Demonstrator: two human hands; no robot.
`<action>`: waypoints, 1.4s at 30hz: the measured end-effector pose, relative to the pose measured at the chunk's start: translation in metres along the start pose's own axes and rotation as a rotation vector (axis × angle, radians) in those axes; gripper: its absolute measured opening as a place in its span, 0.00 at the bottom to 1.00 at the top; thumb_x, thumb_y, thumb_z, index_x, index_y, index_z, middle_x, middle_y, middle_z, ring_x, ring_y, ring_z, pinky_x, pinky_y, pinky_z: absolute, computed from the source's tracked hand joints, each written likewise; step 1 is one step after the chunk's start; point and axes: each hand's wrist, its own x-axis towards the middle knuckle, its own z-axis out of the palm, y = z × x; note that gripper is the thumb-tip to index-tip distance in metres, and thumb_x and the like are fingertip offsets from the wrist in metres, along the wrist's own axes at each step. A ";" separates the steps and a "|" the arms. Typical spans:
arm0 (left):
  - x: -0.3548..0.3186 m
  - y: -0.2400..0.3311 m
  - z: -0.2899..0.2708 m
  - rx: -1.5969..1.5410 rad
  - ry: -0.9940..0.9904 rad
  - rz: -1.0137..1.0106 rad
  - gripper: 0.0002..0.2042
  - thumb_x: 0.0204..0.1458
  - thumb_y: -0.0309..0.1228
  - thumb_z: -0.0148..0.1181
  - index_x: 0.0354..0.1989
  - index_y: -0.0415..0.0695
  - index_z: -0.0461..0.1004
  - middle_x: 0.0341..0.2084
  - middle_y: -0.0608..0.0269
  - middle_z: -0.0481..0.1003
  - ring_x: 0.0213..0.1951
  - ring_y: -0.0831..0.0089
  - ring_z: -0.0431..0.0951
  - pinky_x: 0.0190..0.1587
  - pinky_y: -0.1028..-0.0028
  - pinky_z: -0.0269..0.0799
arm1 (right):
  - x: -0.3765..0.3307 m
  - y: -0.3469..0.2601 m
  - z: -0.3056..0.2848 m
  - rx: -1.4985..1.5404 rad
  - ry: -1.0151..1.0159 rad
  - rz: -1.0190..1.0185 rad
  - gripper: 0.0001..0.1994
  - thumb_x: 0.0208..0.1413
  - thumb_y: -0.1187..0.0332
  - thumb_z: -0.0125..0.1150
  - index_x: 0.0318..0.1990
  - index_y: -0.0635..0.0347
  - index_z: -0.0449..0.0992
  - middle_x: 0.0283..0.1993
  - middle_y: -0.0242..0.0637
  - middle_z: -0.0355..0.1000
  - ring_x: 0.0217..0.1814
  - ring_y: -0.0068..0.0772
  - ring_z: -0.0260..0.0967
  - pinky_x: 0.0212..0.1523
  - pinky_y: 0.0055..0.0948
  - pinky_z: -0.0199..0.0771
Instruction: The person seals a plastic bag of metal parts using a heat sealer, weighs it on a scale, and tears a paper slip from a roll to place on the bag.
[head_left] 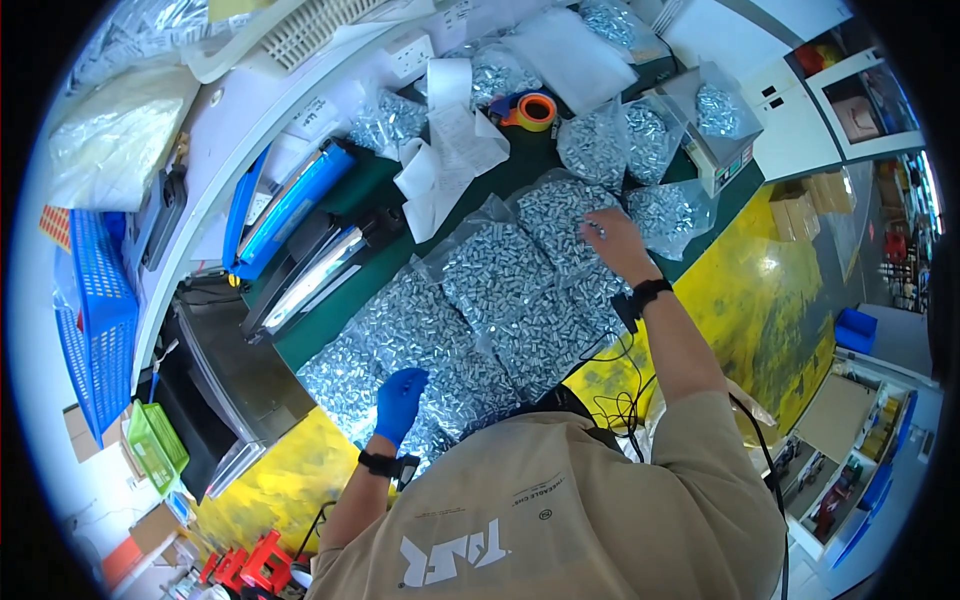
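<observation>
Large clear plastic bags of small silvery metal cylinders [490,280], like short threaded fasteners, cover the near side of the green-topped table [490,185]. My right hand [615,245], bare, is over the far right part of this heap, its fingers curled in. What sits between those fingertips, if anything, is too small to make out. At the near left of the heap is my left hand [402,402] in a blue glove. Its fingers are drawn together against the cylinders, and their tips are partly hidden. Both wrists wear black bands.
Smaller bags of metal parts [592,145] stand along the back. An orange tape roll [536,112], a paper strip [455,150] and a blue sealer-like device [290,210] lie there too. A scale-like box [715,140] is at the right corner. Black cables [625,400] hang beside my right side.
</observation>
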 end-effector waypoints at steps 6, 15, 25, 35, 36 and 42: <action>-0.036 -0.010 -0.024 -0.119 0.093 -0.034 0.09 0.55 0.29 0.59 0.40 0.38 0.78 0.31 0.60 0.79 0.32 0.76 0.77 0.36 0.76 0.72 | -0.064 0.041 -0.120 -0.293 0.544 0.157 0.09 0.48 0.71 0.60 0.38 0.56 0.78 0.30 0.44 0.74 0.28 0.45 0.73 0.27 0.39 0.72; -0.051 -0.011 -0.021 -0.099 0.086 0.022 0.09 0.54 0.28 0.58 0.40 0.37 0.78 0.31 0.60 0.79 0.33 0.76 0.77 0.36 0.77 0.72 | -0.061 0.082 -0.168 -0.495 0.046 0.085 0.09 0.47 0.66 0.58 0.37 0.55 0.76 0.29 0.45 0.74 0.36 0.51 0.72 0.36 0.45 0.72; -0.091 -0.028 -0.031 -0.064 0.158 -0.004 0.09 0.54 0.30 0.59 0.40 0.39 0.79 0.33 0.59 0.79 0.33 0.75 0.77 0.37 0.75 0.73 | -0.050 0.086 -0.162 -0.591 -0.060 0.013 0.17 0.59 0.61 0.52 0.23 0.63 0.73 0.28 0.52 0.72 0.34 0.57 0.70 0.34 0.50 0.69; -0.128 -0.083 -0.020 -0.084 0.211 -0.132 0.12 0.54 0.36 0.61 0.41 0.40 0.79 0.32 0.56 0.79 0.31 0.73 0.78 0.36 0.73 0.73 | -0.057 -0.089 -0.212 -0.452 -0.092 -0.276 0.17 0.59 0.66 0.54 0.20 0.67 0.67 0.21 0.53 0.65 0.25 0.59 0.63 0.27 0.48 0.60; -0.126 -0.084 -0.017 -0.072 0.195 -0.130 0.13 0.53 0.37 0.61 0.41 0.41 0.79 0.32 0.55 0.79 0.31 0.72 0.78 0.36 0.73 0.73 | -0.059 -0.111 -0.212 -0.412 -0.134 -0.276 0.16 0.58 0.67 0.55 0.20 0.68 0.67 0.21 0.52 0.64 0.24 0.57 0.62 0.26 0.46 0.60; -0.102 -0.069 -0.025 -0.039 0.206 -0.010 0.11 0.54 0.34 0.60 0.40 0.40 0.78 0.34 0.55 0.79 0.36 0.69 0.79 0.38 0.72 0.73 | -0.048 -0.214 -0.157 -0.271 -0.268 -0.521 0.15 0.56 0.70 0.58 0.20 0.67 0.66 0.18 0.47 0.61 0.22 0.50 0.59 0.25 0.41 0.57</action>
